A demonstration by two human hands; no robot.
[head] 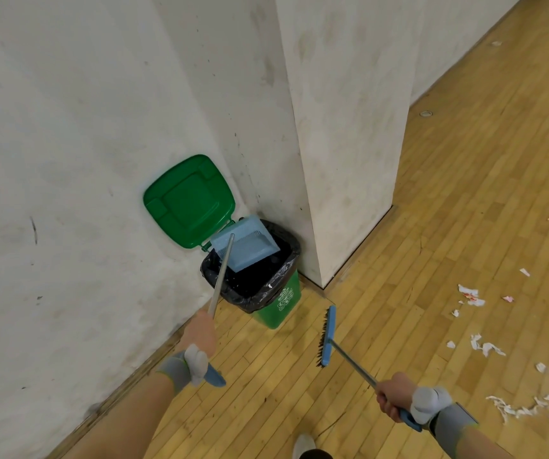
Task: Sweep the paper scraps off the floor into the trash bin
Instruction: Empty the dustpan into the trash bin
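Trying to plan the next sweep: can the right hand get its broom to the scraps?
Probably yes: the right hand grips the broom, and only bare floor lies between its head and the scraps to the right.

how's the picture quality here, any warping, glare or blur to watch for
Head view: the wide-angle lens bends the pillar and floorboards toward the edges; light is soft and even, no hard shadows or glare; the inside of the trash bin is too dark to read; the paper scraps at the right edge look soft.
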